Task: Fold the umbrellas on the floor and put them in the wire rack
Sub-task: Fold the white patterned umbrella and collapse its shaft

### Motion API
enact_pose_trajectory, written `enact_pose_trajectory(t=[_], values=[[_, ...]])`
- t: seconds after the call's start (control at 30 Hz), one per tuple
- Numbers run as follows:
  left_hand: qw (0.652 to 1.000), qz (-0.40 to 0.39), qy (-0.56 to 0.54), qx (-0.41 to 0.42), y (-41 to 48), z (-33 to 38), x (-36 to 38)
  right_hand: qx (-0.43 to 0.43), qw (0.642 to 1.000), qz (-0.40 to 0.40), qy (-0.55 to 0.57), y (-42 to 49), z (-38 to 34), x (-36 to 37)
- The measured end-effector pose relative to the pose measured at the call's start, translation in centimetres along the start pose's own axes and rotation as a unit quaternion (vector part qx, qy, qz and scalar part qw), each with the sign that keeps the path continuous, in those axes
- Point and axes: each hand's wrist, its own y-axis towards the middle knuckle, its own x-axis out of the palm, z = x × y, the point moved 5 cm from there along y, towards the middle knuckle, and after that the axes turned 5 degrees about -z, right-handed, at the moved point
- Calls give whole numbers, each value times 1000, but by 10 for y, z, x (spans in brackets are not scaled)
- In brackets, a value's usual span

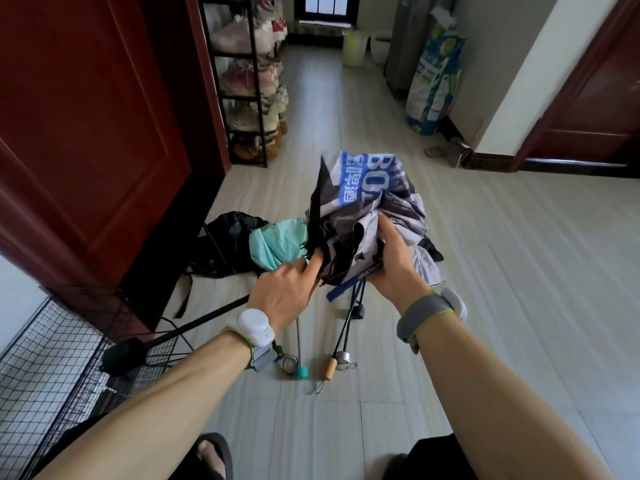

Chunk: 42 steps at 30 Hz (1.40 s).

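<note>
I hold a collapsed blue, white and black printed umbrella (367,202) in front of me above the floor. My right hand (391,258) grips its bunched canopy from the right. My left hand (287,292) pinches the black fabric edge at its left side. Its shaft and wooden handle (330,367) hang down below my hands. A mint-green umbrella (277,244) lies on the floor, its teal handle (301,372) nearer to me. A black umbrella (228,244) lies left of it. The black wire rack (45,362) stands at the lower left, with a black handle (121,355) resting over its rim.
A dark red door (86,133) fills the left side. A black shoe rack (249,81) full of shoes stands behind it. A printed sack (436,77) leans on the right wall beside slippers (450,152). My sandalled foot (211,455) is at the bottom.
</note>
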Motion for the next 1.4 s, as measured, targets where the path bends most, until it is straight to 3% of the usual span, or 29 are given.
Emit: enact_pose_trajectory(t=[0.07,0.1,0.13,0.17,0.23,0.3,0.33,0.37,0.4,0.47,0.6,0.67,0.7,0.8,0.9,0.97,1.03,1.07,1.1,1.13,1.17,1.2,1.23,1.33,1.37,1.4], values=[[991,-36,-114,-52,1,-1,-4,-11,999,47,-11,2,-2,-8],[970,-72,-209,-103,2,0,-6,-17,999,49,-13,3,-2,-10],[928,-114,-315,-164,2,1,-5,-23,999,38,-10,5,-3,-11],[863,-150,-422,-235,2,2,-1,-23,999,21,-4,6,-4,-12],[699,-183,-589,-362,0,2,6,-18,1000,-11,7,7,-3,-12],[575,-195,-670,-427,-2,-2,10,-7,999,-48,10,8,-2,-10],[547,-223,-681,-432,-3,-5,10,-2,997,-72,10,7,-1,-6],[542,-266,-680,-416,-3,-6,11,1,996,-92,11,7,0,-4],[554,-306,-673,-383,-2,-4,9,-3,995,-102,4,6,-1,-2],[610,-335,-638,-330,-1,0,7,-39,994,-95,-33,6,-3,-4],[786,-253,-486,-286,9,1,3,-124,970,-68,-196,-1,-15,-4],[886,-224,-329,-238,9,-3,6,-150,952,-70,-257,-6,-18,1],[918,-214,-259,-212,6,-6,10,-148,947,-72,-274,-7,-18,3],[955,-167,-155,-190,-1,-13,11,-90,958,-63,-264,-8,-12,5],[992,-84,-61,-70,-2,-2,6,-15,977,-27,-213,-9,-4,2],[999,-34,26,-13,-3,11,5,-19,992,-17,-126,-8,-5,2],[995,-80,-17,-50,-3,23,-1,-19,998,12,-63,-8,-8,-1],[981,-126,-105,-102,-2,25,-2,-15,998,24,-52,-6,-9,-5],[940,-183,-240,-161,0,25,0,-11,999,23,-47,-5,-9,-7],[847,-253,-410,-225,1,27,4,-7,999,9,-43,-4,-10,-8],[730,-316,-542,-270,2,30,6,-3,999,-16,-37,-4,-9,-7],[636,-365,-618,-285,3,32,3,6,998,-47,-30,-5,-9,-5],[577,-403,-653,-281,2,33,-1,15,997,-76,-24,-6,-9,-1],[462,-435,-725,-268,2,28,-9,30,989,-142,-21,-14,-14,8],[456,-434,-727,-273,3,28,-13,27,989,-146,-25,-17,-16,10],[489,-426,-708,-280,4,26,-11,18,989,-142,-36,-19,-18,11]])
